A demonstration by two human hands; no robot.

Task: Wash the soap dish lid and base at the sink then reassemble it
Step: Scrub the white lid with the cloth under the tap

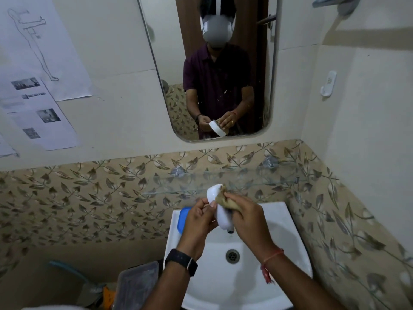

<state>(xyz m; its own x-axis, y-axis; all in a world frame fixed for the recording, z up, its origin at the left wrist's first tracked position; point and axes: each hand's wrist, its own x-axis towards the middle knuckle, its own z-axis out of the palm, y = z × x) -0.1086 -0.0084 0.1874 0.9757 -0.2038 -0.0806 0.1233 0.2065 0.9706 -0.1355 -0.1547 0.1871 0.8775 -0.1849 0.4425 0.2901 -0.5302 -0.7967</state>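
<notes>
Above a white sink [279,222], two hands meet over the basin. On the left, the left hand [197,222] holds a white soap dish part [213,193] on edge, thumb and curled fingers pinching its left side. From the right, the right hand [248,220] bunches a brown cloth [224,201] in curled fingers and presses it against the part. A blue soap dish part [182,219] rests on the sink's far left rim, beside the left hand. A mirror [212,63] on the far wall reflects the hands.
</notes>
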